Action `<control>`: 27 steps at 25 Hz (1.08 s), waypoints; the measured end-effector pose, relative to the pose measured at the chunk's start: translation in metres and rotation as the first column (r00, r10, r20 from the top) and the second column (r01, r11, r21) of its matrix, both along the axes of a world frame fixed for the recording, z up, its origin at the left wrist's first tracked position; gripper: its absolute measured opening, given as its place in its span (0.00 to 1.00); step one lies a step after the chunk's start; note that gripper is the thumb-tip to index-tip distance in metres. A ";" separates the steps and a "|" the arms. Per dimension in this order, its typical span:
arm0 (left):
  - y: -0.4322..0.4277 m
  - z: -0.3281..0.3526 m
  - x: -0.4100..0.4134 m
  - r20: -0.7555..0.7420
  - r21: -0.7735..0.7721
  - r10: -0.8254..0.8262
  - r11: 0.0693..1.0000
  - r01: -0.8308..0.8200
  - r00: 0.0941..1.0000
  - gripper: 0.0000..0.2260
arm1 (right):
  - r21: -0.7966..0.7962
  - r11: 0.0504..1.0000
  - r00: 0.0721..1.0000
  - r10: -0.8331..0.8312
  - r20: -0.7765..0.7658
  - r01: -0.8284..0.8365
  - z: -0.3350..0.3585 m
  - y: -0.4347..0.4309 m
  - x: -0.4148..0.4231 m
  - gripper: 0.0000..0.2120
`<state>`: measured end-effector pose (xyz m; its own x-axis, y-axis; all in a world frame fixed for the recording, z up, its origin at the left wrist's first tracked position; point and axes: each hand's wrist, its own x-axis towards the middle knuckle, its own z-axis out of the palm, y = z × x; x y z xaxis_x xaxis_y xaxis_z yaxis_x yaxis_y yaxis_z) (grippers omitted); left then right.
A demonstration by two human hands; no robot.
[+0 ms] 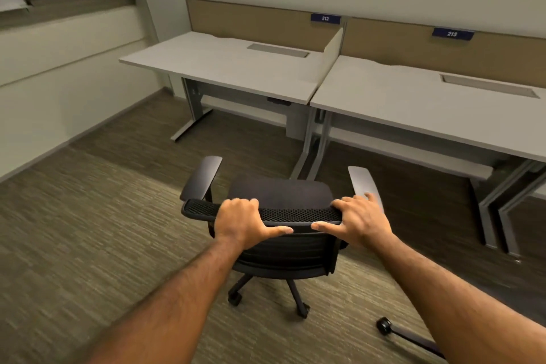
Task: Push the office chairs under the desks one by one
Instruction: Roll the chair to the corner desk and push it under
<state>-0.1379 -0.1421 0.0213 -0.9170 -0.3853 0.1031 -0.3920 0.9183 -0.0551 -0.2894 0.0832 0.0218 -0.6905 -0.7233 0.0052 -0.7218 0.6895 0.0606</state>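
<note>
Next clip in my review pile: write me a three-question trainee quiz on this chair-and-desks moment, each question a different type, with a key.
1. True or false: the black office chair is already tucked under a desk.
2. Multiple choice: where do the left hand and right hand rest? A) on the armrests B) on the top edge of the backrest C) on the seat
3. Fill in: the desk on the left carries number tag ___; its neighbour carries 213.

Key: 1 false, the chair stands on the carpet short of both desks. 2 B. 3 212.
</note>
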 end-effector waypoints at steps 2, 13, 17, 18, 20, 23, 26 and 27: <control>-0.015 0.002 -0.011 0.016 0.015 0.020 1.000 -0.020 1.000 0.48 | 0.000 1.000 1.000 -0.029 0.003 0.029 0.003 -0.022 -0.012 0.51; -0.158 -0.004 -0.070 -0.035 -0.028 0.178 0.984 -0.179 0.984 0.47 | -0.100 0.979 0.985 0.174 -0.019 -0.175 0.005 -0.192 -0.103 0.49; -0.205 -0.004 -0.098 -0.015 0.011 0.235 0.972 -0.235 0.972 0.48 | -0.111 0.959 0.966 0.260 -0.007 -0.259 0.002 -0.256 -0.149 0.48; -0.221 -0.003 -0.103 -0.015 0.023 0.225 0.974 -0.225 0.974 0.48 | -0.112 0.953 0.959 0.283 0.001 -0.281 0.001 -0.272 -0.159 0.48; -0.261 -0.002 -0.109 -0.039 0.069 0.193 0.979 -0.190 0.980 0.47 | -0.108 0.940 0.945 0.328 0.011 -0.325 0.002 -0.308 -0.182 0.47; -0.328 0.005 -0.106 -0.070 0.141 0.202 0.972 -0.190 0.977 0.48 | -0.103 0.923 0.927 0.374 0.016 -0.370 0.007 -0.367 -0.210 0.46; -0.391 0.001 -0.106 -0.096 0.120 0.245 0.965 -0.233 0.965 0.48 | -0.110 0.909 0.914 0.405 0.015 -0.401 0.004 -0.424 -0.230 0.45; -0.410 -0.001 -0.109 -0.102 0.107 0.242 0.967 -0.231 0.965 0.48 | -0.115 0.907 0.912 0.410 0.019 -0.405 0.003 -0.444 -0.235 0.45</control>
<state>-0.2474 -0.5520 0.0206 -0.7830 -0.6027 0.1539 -0.5974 0.7975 0.0837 -0.5241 -0.3603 0.0253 -0.3367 -0.9387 0.0746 -0.9416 0.3351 -0.0329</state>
